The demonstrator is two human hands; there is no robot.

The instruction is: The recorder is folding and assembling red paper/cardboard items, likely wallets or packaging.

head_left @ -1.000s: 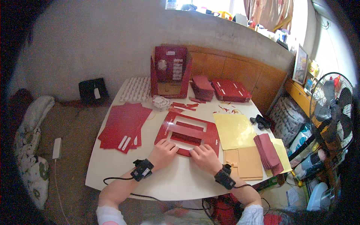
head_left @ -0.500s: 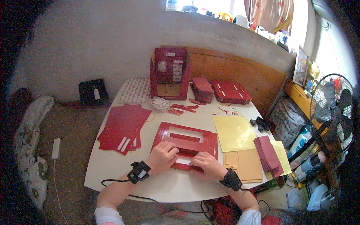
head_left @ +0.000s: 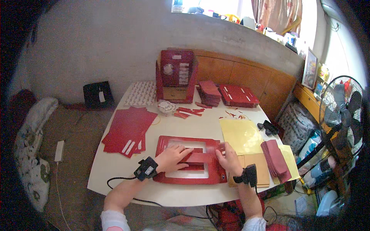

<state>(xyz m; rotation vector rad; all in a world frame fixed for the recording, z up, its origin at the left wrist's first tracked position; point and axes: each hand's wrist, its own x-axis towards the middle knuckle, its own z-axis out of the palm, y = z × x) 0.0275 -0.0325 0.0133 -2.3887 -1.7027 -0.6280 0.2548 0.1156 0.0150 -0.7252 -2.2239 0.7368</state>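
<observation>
A red cardboard sheet (head_left: 214, 165) with a large window cut in it lies flat on the white table before me. A folded red card piece (head_left: 199, 158) lies across the window. My left hand (head_left: 172, 158) rests on this piece and the sheet's left side, its fingers stretched out and apart. At the sheet's right edge is my right hand (head_left: 231, 159), thumb and fingers curved but apart; whether they touch the edge is hard to see. Both wrists wear black straps with cables.
Red sheets (head_left: 125, 131) lie at left. Behind stand an open red box (head_left: 175, 82), a white bowl (head_left: 167, 107) and red card stacks (head_left: 239, 95). Yellow sheets (head_left: 241, 134), tan card (head_left: 257, 169) and dark red pieces (head_left: 275, 159) lie at right, near a black fan (head_left: 341, 115).
The windowed red sheet has shifted and turned a little, lying more level and lower. My left hand has flattened over the folded piece. My right hand has moved up to the sheet's right edge.
</observation>
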